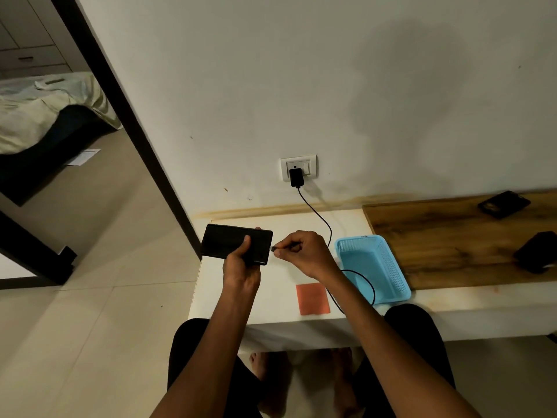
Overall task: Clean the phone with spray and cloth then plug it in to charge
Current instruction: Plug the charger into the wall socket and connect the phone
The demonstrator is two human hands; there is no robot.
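Note:
A black phone [229, 241] is held flat above the left end of the white shelf [271, 309], gripped from below by my left hand [241, 267], thumb on its screen. My right hand [304, 251] pinches the plug of the black charging cable [321, 220], and the plug tip touches the phone's right end. The cable runs up to a black charger [296, 177] plugged into the white wall socket [298, 168], and loops down past my right wrist. An orange cloth [312, 298] lies flat on the shelf below my hands. No spray bottle is in view.
A light blue plastic basket [388, 276] stands right of my hands, with the cable looping over its near edge. A wooden board [437, 245] further right carries two dark objects [504, 204] [538, 251]. A dark door frame and a bed are at the left.

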